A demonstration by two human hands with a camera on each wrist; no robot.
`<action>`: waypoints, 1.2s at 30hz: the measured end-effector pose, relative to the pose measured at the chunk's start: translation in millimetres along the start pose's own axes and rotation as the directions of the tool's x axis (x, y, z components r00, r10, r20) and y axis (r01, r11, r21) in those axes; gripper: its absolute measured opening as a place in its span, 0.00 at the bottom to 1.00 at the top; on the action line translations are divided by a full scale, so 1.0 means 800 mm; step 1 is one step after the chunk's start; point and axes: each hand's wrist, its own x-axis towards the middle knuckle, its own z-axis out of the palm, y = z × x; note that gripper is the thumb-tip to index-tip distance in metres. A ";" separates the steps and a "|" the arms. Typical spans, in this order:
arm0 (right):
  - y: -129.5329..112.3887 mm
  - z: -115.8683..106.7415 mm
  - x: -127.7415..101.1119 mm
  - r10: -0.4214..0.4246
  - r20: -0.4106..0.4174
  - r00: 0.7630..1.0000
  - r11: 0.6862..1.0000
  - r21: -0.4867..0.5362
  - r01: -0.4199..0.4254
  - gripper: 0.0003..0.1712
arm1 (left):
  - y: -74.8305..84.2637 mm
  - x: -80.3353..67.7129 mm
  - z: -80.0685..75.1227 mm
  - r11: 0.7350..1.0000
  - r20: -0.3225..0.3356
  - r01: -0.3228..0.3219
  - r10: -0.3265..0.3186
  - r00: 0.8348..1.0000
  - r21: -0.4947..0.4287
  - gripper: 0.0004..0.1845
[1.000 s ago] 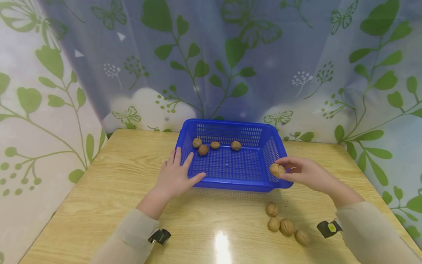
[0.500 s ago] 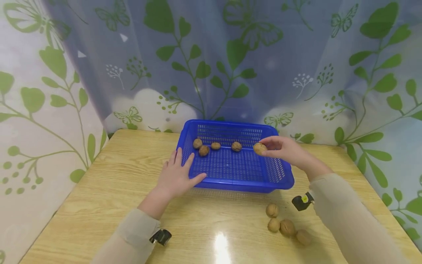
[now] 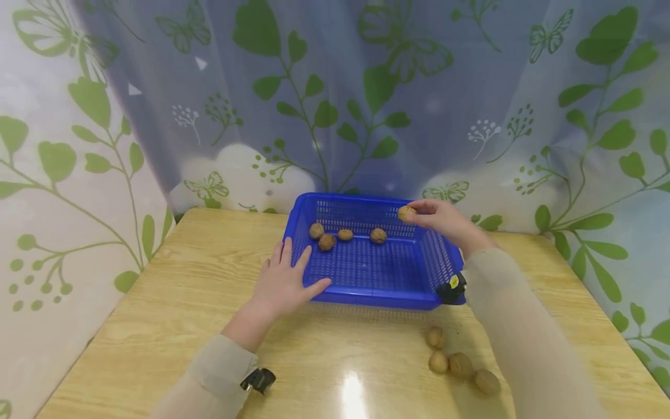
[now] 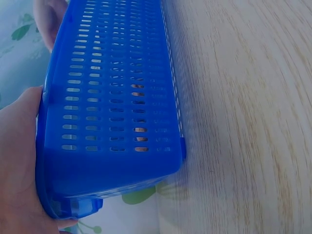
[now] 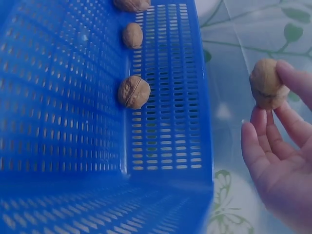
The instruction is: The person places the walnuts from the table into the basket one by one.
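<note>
My right hand (image 3: 447,224) pinches a walnut (image 3: 406,214) between thumb and fingertips, over the far right part of a blue plastic basket (image 3: 366,295). In the right wrist view the held walnut (image 5: 268,84) shows up beyond the basket's rim, raised off everything. My left hand (image 3: 281,286) rests on the basket's near left corner with fingers spread along the rim. Several walnuts lie inside the basket towards its back wall, among them a lone walnut (image 3: 378,235) right of the others and a darker walnut (image 3: 327,242) at the left.
Several more walnuts (image 3: 461,366) lie in a cluster on the wooden table (image 3: 173,326), in front of the basket near my right forearm. A leaf-patterned curtain (image 3: 335,105) hangs directly behind the table. Black cameras are strapped to both wrists.
My right hand has carried the walnut from the basket's near right corner leftward and away, to over its far right part. The left hand stays on the rim.
</note>
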 end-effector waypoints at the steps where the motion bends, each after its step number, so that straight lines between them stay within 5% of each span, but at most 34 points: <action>1: 0.002 0.000 0.005 0.005 -0.007 1.000 1.000 0.029 -0.005 0.34 | -0.001 0.000 0.000 1.000 -0.007 -0.004 0.004 1.000 0.000 0.48; 6: 0.018 0.002 0.021 0.032 -0.023 0.999 0.993 0.110 -0.030 0.33 | -0.001 -0.001 0.001 1.000 -0.022 -0.004 0.004 1.000 0.007 0.47; 18: 0.067 0.014 0.041 0.005 -0.046 0.999 1.000 0.016 -0.004 0.31 | 0.000 -0.003 0.003 0.999 -0.019 0.005 -0.006 1.000 -0.037 0.47; 25: 0.063 0.018 0.044 -0.040 -0.063 0.997 0.999 -0.011 0.039 0.28 | -0.005 -0.003 0.002 1.000 -0.031 0.002 -0.002 1.000 -0.023 0.48; 36: 0.061 0.012 0.041 -0.047 -0.072 0.996 0.994 0.098 0.053 0.26 | 0.002 -0.006 0.001 1.000 -0.030 0.014 -0.015 0.999 -0.019 0.47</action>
